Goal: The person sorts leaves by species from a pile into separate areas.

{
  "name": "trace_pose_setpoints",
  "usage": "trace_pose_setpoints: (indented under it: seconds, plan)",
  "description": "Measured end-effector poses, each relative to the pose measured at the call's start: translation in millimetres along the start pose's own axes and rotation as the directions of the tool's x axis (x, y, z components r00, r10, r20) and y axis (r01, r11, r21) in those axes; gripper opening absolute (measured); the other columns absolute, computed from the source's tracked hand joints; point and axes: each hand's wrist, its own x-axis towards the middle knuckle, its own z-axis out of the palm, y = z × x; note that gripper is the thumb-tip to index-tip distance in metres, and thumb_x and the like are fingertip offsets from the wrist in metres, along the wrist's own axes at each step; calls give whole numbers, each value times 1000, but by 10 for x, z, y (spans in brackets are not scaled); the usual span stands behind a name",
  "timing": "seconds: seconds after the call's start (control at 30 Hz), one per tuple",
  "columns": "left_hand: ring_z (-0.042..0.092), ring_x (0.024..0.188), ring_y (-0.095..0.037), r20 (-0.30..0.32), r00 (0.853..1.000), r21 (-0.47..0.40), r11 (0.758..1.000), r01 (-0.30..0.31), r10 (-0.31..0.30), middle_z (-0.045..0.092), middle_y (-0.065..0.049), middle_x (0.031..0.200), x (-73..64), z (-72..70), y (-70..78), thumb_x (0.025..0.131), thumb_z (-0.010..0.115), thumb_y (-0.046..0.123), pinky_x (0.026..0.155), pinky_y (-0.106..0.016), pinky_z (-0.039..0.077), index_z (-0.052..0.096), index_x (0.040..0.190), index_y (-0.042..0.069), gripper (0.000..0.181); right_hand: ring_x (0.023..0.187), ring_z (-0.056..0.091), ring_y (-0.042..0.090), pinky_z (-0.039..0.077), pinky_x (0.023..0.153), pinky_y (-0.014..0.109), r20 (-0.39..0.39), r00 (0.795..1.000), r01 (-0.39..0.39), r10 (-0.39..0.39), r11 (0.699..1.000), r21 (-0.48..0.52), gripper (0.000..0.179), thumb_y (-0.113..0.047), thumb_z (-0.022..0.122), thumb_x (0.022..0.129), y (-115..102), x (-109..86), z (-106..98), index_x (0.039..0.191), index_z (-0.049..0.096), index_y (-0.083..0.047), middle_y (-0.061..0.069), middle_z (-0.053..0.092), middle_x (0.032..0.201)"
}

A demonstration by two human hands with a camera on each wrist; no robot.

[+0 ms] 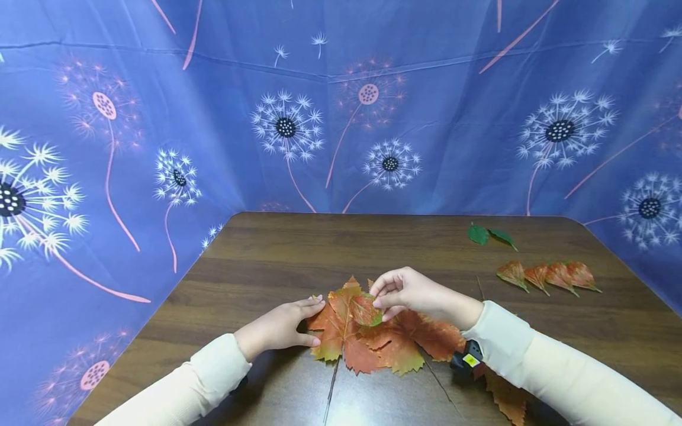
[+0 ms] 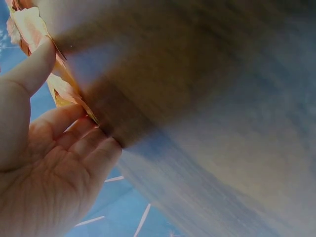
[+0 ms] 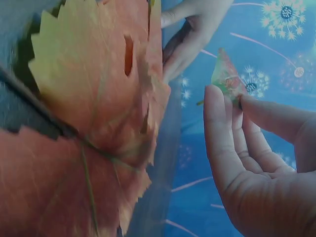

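Note:
In the head view, my right hand (image 1: 410, 294) pinches a small red-and-green leaf (image 1: 364, 310) between thumb and fingertips, over a large orange artificial maple leaf (image 1: 327, 324). The right wrist view shows the small leaf (image 3: 228, 74) upright between thumb and fingers. My left hand (image 1: 281, 327) lies at the left edge of the maple leaf, thumb and fingers spread and touching it. Seen from the left wrist, these fingers (image 2: 94, 143) are fairly straight along the leaf edge. A second maple leaf (image 1: 402, 350) overlaps the first on the right, its thin stem pointing toward me.
Four small reddish leaves (image 1: 559, 276) lie in an overlapping row at the right of the brown wooden table (image 1: 319, 236). Behind them are two green leaves (image 1: 478, 234). Another orange leaf (image 1: 506, 397) lies partly under my right forearm. A blue dandelion-print cloth (image 1: 447, 89) hangs around the table.

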Motion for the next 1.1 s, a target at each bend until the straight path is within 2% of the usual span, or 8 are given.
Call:
trace_pose_setpoints:
  seconds: [0.1,0.37,0.63,0.8,1.1]
  plan:
    - [34,142,-34,2,1000,2,1000,-2,2,37,-15,154,10,-4,-4,85,73,34,113,-51,32,40,147,2,77,73,66,15,60,73,37,-33,999,6,-6,1000,2,19,0,64,90,-5,-20,-72,104,59,12,3,64,86]
    - [34,142,-34,-6,1000,-1,1000,0,0,37,-15,154,9,-15,-6,84,74,35,113,-51,33,41,146,2,77,74,65,15,59,78,45,-100,995,2,-4,1000,-22,23,-5,64,91,-30,-100,-233,108,59,11,4,62,85]
    - [35,142,-34,-5,1000,6,1000,-7,7,38,-15,153,19,23,-23,84,73,36,112,-51,33,41,146,2,77,75,70,23,57,81,50,-171,985,-13,11,1000,-10,21,-8,66,91,-21,-204,-436,107,60,5,3,64,85]
    - [36,141,-34,-5,1000,12,1000,-15,15,39,-15,153,10,34,-23,84,73,36,112,-52,33,42,146,2,77,80,71,25,56,84,49,-240,971,-29,17,998,-48,27,-10,67,91,15,-305,-568,110,59,7,3,65,88]
    - [36,142,-34,-1,1000,20,1000,-8,8,38,-14,154,24,17,-23,84,73,37,112,-51,33,41,146,3,78,81,70,17,57,84,44,-339,941,-15,-10,997,-72,28,-9,66,91,109,-457,-769,111,58,10,1,66,90]
